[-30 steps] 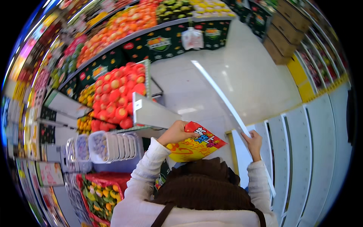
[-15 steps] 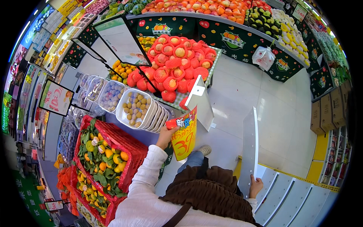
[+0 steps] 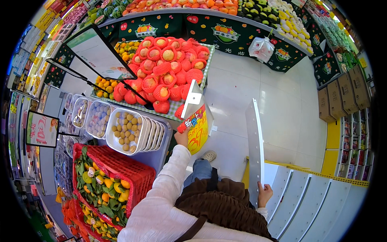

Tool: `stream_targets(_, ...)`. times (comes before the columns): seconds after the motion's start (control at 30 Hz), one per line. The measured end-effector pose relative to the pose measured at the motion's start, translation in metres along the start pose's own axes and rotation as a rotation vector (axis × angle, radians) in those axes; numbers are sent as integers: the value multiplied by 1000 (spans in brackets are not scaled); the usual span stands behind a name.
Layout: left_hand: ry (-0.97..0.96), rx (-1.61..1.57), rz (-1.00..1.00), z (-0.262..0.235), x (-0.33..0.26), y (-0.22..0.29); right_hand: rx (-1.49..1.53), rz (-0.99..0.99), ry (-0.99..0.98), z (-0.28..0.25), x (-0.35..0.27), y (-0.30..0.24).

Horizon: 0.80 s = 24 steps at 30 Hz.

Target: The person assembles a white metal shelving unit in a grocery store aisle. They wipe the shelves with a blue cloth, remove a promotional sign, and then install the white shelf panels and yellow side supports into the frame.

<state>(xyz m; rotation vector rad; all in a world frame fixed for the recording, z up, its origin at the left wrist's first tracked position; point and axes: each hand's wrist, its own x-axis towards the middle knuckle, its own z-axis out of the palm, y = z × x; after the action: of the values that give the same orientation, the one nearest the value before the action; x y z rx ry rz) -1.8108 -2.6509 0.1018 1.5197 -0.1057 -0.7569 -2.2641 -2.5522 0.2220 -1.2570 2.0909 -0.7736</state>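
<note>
A yellow paper price sign with a red top strip (image 3: 197,131) is pinched at its left edge by my closed left hand (image 3: 182,137). Part of a standing white metal panel (image 3: 193,99) is covered by the sign; whether the two touch I cannot tell. My right hand (image 3: 264,194) is closed on the right edge of a second, long white panel with holes along it (image 3: 254,149). That panel rises beside grey stepped shelves (image 3: 308,199). White tubs of round tan fruit (image 3: 127,131) stand left of the sign.
A red crate (image 3: 137,167) of leafy oranges is at the left. Beyond the tubs, red-netted fruit (image 3: 167,72) is heaped on a checked cloth, beside a framed sign (image 3: 98,52). Brown cartons (image 3: 342,94) stand at the right. A long fruit counter (image 3: 225,32) crosses the far side.
My left hand has carried the price sign rightward and farther out, over the standing white panel. The whole view has shifted. My right hand stays at the long panel's edge.
</note>
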Motion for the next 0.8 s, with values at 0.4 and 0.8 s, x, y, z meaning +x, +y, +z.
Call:
stream_targets(0.4,101,-178,-184,53,11,7,-84,41,0,8,-6,-1)
stream_targets(0.8,-18,-610,-621,95,72,-30,-29,113,47,3,-21,3)
